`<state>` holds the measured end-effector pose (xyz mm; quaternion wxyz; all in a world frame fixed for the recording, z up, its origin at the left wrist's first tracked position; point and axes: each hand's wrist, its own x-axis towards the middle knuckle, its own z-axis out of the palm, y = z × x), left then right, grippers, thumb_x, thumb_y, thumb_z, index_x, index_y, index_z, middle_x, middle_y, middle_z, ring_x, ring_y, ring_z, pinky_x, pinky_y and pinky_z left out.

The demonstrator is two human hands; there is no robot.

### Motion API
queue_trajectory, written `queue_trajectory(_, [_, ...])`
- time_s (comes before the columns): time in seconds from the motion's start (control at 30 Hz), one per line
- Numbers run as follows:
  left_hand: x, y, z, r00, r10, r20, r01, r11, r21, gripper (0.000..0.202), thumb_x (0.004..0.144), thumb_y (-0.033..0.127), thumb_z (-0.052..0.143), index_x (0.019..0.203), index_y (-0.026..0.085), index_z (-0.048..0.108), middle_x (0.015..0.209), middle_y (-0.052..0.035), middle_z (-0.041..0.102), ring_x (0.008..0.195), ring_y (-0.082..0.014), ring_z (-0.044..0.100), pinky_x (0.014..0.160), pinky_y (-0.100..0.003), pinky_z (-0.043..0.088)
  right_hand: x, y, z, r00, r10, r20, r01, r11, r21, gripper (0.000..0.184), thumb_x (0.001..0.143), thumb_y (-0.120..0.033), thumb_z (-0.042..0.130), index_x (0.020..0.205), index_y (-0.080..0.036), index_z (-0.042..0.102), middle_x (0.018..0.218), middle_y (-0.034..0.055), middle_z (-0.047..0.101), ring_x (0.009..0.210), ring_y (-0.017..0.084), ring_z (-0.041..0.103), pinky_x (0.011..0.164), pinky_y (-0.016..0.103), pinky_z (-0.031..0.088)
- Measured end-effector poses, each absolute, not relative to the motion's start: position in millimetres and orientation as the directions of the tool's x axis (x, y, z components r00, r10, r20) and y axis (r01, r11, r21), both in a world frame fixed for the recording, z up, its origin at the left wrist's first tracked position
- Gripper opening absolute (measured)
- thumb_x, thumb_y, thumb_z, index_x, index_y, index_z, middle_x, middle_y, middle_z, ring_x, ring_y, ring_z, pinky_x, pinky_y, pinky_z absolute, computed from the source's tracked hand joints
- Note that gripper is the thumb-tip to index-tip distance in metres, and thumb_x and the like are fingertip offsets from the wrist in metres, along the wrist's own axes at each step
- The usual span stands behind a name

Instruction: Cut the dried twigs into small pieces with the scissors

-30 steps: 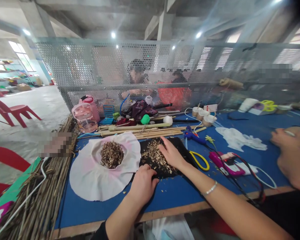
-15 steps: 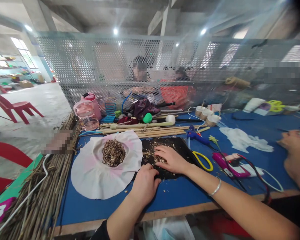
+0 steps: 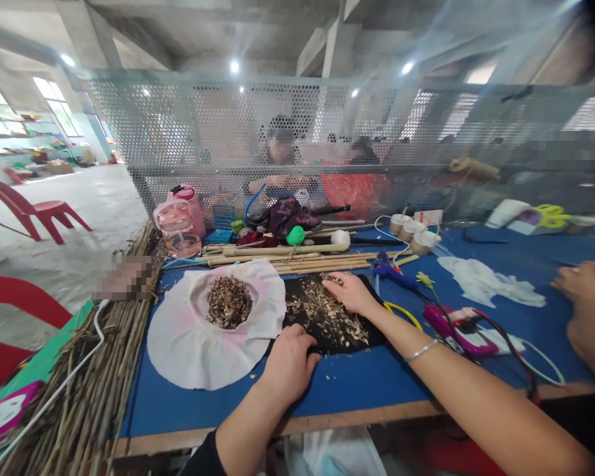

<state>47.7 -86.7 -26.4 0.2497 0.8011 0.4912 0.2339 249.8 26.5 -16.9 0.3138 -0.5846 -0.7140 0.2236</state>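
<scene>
A black mat [image 3: 322,340] lies on the blue table [image 3: 357,383], strewn with dry plant chips [image 3: 330,316]. My left hand [image 3: 290,363] rests closed on the mat's near left corner, pinning it. My right hand [image 3: 353,293] lies on the mat's far right part, fingers curled over the chips. Left of the mat a round white cloth [image 3: 188,337] carries a heap of the same chips [image 3: 229,302].
Dry stalks [image 3: 79,396] pile at the table's left end. Sticks [image 3: 287,258], a pink jug [image 3: 176,221], yellow scissors [image 3: 401,311], a blue glue gun [image 3: 391,272] and cables lie behind and right. Another person's hands [image 3: 582,297] are at the right. People sit behind the mesh screen [image 3: 277,125].
My right hand swept toward me across the chips, then moved back to the mat's far right part. The chips are spread wider. My left hand stayed put.
</scene>
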Motion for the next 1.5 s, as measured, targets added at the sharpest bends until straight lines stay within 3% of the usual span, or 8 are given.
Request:
queue_trajectory(0.3, [27, -115, -29, 0.426, 0.897, 0.117, 0.552, -0.361, 0.752, 0.028, 0.079, 0.028, 0.056, 0.106, 0.021, 0.064, 0.122, -0.0072, 0.051, 0.112, -0.0210, 0.047, 0.099, -0.032, 0.037, 93, 42, -1, -0.452, 0.855, 0.254, 0.476, 0.472, -0.743, 0.026, 0.086, -0.036, 0.047, 0.098, -0.017, 0.060, 0.078, 0.0003, 0.064, 0.068, 0.013, 0.056, 0.062, 0.021, 0.042])
queue_trajectory(0.4, [26, -117, -34, 0.433, 0.889, 0.146, 0.528, -0.381, 0.759, 0.029, 0.077, 0.027, 0.059, 0.105, 0.021, 0.064, 0.122, -0.0074, 0.051, 0.112, -0.0226, 0.047, 0.099, -0.035, 0.037, 43, 38, -6, -0.624, 0.660, 0.418, 0.455, 0.742, -0.493, 0.021, 0.086, -0.031, 0.049, 0.097, -0.018, 0.060, 0.091, 0.0036, 0.062, 0.084, 0.015, 0.055, 0.074, 0.025, 0.041])
queue_trajectory(0.6, [28, -115, -36, 0.421, 0.892, 0.165, 0.501, -0.381, 0.777, 0.026, 0.075, 0.024, 0.061, 0.101, 0.022, 0.066, 0.113, -0.0059, 0.056, 0.105, -0.0213, 0.050, 0.094, -0.033, 0.041, 19, 32, -18, -0.793, 0.514, 0.328, 0.508, 0.854, -0.110, 0.023, 0.087, -0.036, 0.049, 0.090, -0.017, 0.062, 0.093, 0.0067, 0.059, 0.091, 0.019, 0.049, 0.084, 0.032, 0.036])
queue_trajectory(0.8, [27, -115, -41, 0.409, 0.893, 0.190, 0.492, -0.391, 0.778, 0.026, 0.076, 0.025, 0.060, 0.101, 0.021, 0.066, 0.121, -0.0075, 0.053, 0.110, -0.0234, 0.048, 0.097, -0.036, 0.039, 26, 22, 2, -0.783, 0.580, 0.225, 0.571, 0.813, -0.113, 0.045, 0.089, -0.052, 0.035, 0.120, -0.024, 0.050, 0.119, 0.0103, 0.054, 0.108, 0.027, 0.045, 0.084, 0.042, 0.036])
queue_trajectory(1.0, [28, -117, -34, 0.407, 0.896, 0.180, 0.492, -0.381, 0.783, 0.028, 0.074, 0.021, 0.059, 0.101, 0.021, 0.066, 0.113, -0.0082, 0.057, 0.106, -0.0231, 0.050, 0.095, -0.036, 0.040, 30, 8, 17, -0.735, 0.548, 0.399, 0.524, 0.833, -0.176, 0.038, 0.094, -0.034, 0.031, 0.084, -0.016, 0.063, 0.087, 0.0086, 0.066, 0.089, 0.019, 0.056, 0.085, 0.035, 0.036])
queue_trajectory(1.23, [37, -109, -23, 0.322, 0.924, 0.208, 0.528, -0.358, 0.770, 0.026, 0.077, 0.018, 0.053, 0.101, 0.020, 0.063, 0.110, -0.0072, 0.059, 0.101, -0.0194, 0.054, 0.093, -0.035, 0.042, 114, 4, 13, -0.715, 0.504, 0.485, 0.432, 0.863, -0.261, 0.038, 0.084, -0.033, 0.051, 0.118, -0.015, 0.051, 0.117, 0.0103, 0.059, 0.110, 0.020, 0.050, 0.095, 0.033, 0.037])
queue_trajectory(1.33, [38, -102, -27, 0.256, 0.932, 0.256, 0.631, -0.362, 0.686, 0.027, 0.082, 0.018, 0.043, 0.101, 0.017, 0.062, 0.106, -0.0095, 0.060, 0.098, -0.0200, 0.056, 0.089, -0.037, 0.045, 159, -4, 0, -0.552, 0.672, 0.494, 0.598, 0.732, -0.328, 0.035, 0.086, -0.030, 0.046, 0.118, -0.016, 0.054, 0.120, 0.0112, 0.057, 0.112, 0.020, 0.049, 0.097, 0.037, 0.036])
queue_trajectory(1.5, [30, -105, -46, 0.271, 0.916, 0.296, 0.763, -0.392, 0.514, 0.032, 0.082, 0.018, 0.043, 0.107, 0.016, 0.062, 0.114, -0.0125, 0.059, 0.110, -0.0246, 0.053, 0.097, -0.045, 0.041, 185, -30, -28, -0.667, 0.721, 0.188, 0.690, 0.693, -0.209, 0.051, 0.090, -0.042, 0.035, 0.136, -0.020, 0.036, 0.144, 0.0104, 0.033, 0.133, 0.024, 0.025, 0.108, 0.051, 0.015])
